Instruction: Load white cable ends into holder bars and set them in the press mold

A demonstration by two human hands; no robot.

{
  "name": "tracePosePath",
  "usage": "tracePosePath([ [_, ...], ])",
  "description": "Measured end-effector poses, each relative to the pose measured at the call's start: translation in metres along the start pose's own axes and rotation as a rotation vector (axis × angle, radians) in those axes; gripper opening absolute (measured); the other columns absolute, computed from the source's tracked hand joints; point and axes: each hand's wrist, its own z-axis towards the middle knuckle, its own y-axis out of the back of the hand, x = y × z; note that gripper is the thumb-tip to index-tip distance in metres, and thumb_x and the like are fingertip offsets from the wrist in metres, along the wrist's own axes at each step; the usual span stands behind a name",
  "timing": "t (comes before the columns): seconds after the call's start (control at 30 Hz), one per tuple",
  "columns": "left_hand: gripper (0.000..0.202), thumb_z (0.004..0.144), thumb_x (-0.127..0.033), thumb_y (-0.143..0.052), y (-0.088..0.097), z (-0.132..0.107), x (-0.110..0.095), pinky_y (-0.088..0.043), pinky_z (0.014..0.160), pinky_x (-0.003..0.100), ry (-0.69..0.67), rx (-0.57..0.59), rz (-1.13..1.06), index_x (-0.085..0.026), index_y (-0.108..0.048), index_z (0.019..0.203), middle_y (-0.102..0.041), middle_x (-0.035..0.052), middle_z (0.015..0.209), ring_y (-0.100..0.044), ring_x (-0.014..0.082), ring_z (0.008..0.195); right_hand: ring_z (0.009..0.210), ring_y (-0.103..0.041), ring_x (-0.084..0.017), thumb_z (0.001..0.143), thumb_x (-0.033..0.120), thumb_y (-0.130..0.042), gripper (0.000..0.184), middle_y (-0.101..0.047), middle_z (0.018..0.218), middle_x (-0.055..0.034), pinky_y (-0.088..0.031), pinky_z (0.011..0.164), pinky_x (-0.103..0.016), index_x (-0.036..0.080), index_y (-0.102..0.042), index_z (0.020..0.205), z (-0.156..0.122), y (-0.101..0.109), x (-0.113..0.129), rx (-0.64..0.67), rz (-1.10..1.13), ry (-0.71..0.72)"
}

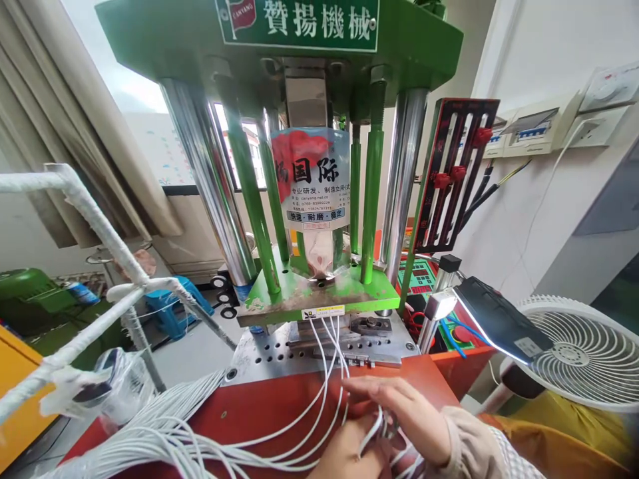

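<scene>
My left hand (pixel 352 449) is closed round a white cable (pixel 372 431) at the bottom of the view, just in front of the machine's red table. My right hand (pixel 414 412) lies against it from the right, its fingers bent over toward the left hand and closed on the same cable ends; its fingertips are partly blurred. More white cable ends (pixel 412 459) show beneath the right hand. Several white cables (pixel 327 362) run up from the left into the tooling under the green press plate (pixel 319 299). What sits between my fingers is partly hidden.
A large bundle of white cables (pixel 124 452) lies on the red table (pixel 259 399) at left. Chrome columns (pixel 210 179) carry the green press head (pixel 164 43). A lamp (pixel 442 305), a dark slab-shaped device (pixel 504 316) and a fan (pixel 574 352) stand right; a wrapped white frame (pixel 100 223) stands left.
</scene>
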Motion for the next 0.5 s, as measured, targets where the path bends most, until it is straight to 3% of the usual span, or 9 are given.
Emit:
tracePosePath([
  [0.13, 0.052, 0.073, -0.062, -0.061, 0.001, 0.000, -0.006, -0.037, 0.053, 0.024, 0.110, 0.043, -0.073, -0.012, -0.061, 0.089, -0.055, -0.0012, 0.056, -0.044, 0.0088, 0.048, 0.108, -0.060, -0.027, 0.094, 0.047, -0.044, 0.041, -0.068, 0.115, -0.0114, -0.044, 0.098, -0.047, 0.019, -0.069, 0.111, 0.001, 0.006, 0.002, -0.001, -0.143, 0.197],
  [0.27, 0.057, 0.066, -0.065, -0.067, -0.005, 0.004, -0.004, -0.040, 0.055, 0.026, -0.007, 0.034, -0.134, -0.014, -0.060, 0.092, -0.057, -0.0007, 0.064, -0.050, 0.0106, 0.052, 0.126, -0.047, -0.025, 0.095, 0.042, -0.046, 0.037, -0.052, 0.137, -0.0104, -0.036, 0.107, -0.045, 0.022, -0.063, 0.121, -0.008, 0.008, -0.003, 0.200, -0.437, 0.300],
  [0.37, 0.060, 0.068, -0.069, -0.062, -0.009, 0.008, 0.004, -0.036, 0.054, 0.026, 0.010, 0.058, -0.163, -0.013, -0.061, 0.090, -0.049, -0.0043, 0.055, -0.043, 0.0088, 0.048, 0.134, -0.036, -0.025, 0.094, 0.044, -0.049, 0.043, -0.044, 0.144, -0.0093, -0.031, 0.111, -0.045, 0.024, -0.053, 0.132, -0.017, 0.010, -0.013, 0.122, -0.444, 0.329],
  [0.5, 0.056, 0.061, -0.061, -0.073, -0.006, 0.011, 0.003, -0.035, 0.050, 0.024, 0.020, -0.026, -0.282, -0.016, -0.059, 0.091, -0.047, -0.0067, 0.055, -0.039, 0.0065, 0.046, 0.118, -0.055, -0.019, 0.100, 0.041, -0.032, 0.040, -0.060, 0.128, -0.0061, -0.045, 0.101, -0.034, 0.026, -0.052, 0.132, -0.011, 0.014, -0.027, 0.099, -0.610, 0.267],
])
